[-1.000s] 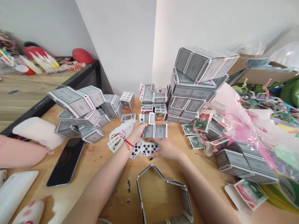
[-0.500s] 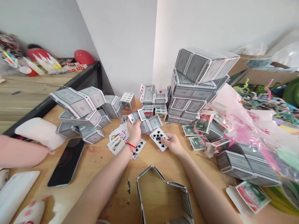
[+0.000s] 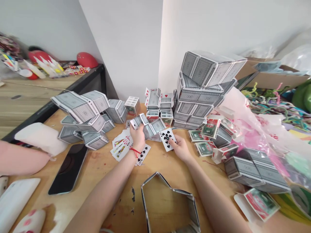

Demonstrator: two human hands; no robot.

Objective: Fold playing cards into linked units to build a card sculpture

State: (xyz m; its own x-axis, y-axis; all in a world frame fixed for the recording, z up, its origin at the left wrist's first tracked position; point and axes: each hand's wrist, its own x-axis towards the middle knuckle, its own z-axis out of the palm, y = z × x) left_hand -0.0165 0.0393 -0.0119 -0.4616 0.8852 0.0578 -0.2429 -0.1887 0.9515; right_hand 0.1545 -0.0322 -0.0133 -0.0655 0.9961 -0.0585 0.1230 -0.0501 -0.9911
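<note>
My left hand (image 3: 137,136), with a red cord at the wrist, grips a folded strip of playing cards (image 3: 148,131) whose grey patterned backs face up. In my right hand (image 3: 180,147) a ten of spades card (image 3: 167,137) is pinched, face up and tilted, close to the strip's right end. Under and beside my left wrist lie fanned face-up cards (image 3: 121,149), partly hidden by the hand. Between my forearms stands an angular open ring of joined cards (image 3: 156,174) on the wooden table (image 3: 114,181).
Stacked card blocks rise at right (image 3: 200,94) and left (image 3: 84,113). Card boxes (image 3: 205,148) lie right of my right hand, near pink plastic wrap (image 3: 255,129). A black phone (image 3: 68,168) is at left. Behind the strip sit more folded cards (image 3: 153,98).
The ten of spades has turned more upright in my right hand. My left hand and its card strip have shifted slightly left. The view has moved a little.
</note>
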